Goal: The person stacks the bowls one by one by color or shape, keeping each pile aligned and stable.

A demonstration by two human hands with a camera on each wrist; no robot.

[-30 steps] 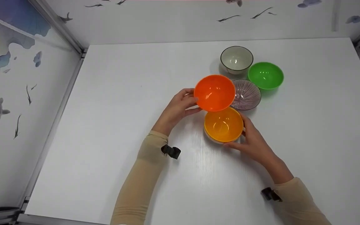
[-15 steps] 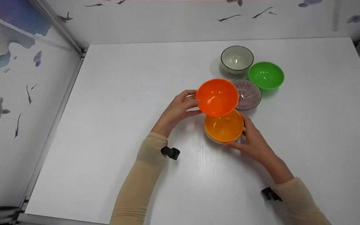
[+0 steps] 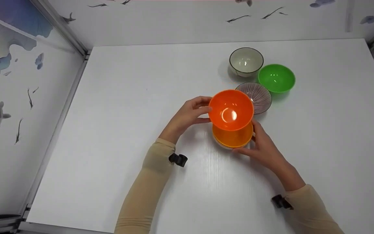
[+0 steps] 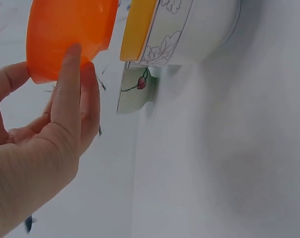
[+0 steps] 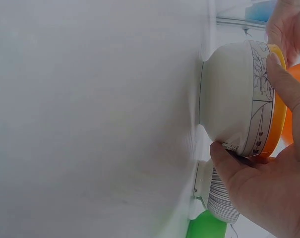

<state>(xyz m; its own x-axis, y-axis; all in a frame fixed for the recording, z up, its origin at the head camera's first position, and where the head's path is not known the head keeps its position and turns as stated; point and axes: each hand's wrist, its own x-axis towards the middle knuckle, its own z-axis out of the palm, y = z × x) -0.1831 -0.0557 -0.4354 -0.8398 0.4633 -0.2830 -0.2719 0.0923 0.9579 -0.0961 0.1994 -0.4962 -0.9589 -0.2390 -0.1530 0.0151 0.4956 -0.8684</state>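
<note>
Compared with 1 second ago, the orange bowl (image 3: 231,110) has come nearer to the person and more to the right; in the head view it now covers the far part of the yellow bowl (image 3: 234,139). The left hand (image 3: 187,115) pinches its side, holding it in the air above. The right hand (image 3: 265,148) has stayed, gripping the white bowl with line-drawn leaves (image 5: 229,89), where the yellow bowl sits nested. The orange bowl is plain and glossy, with 1 bright reflection inside.

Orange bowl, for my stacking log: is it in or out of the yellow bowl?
Out: in the left wrist view, a gap separates the orange bowl from the yellow bowl.
</note>
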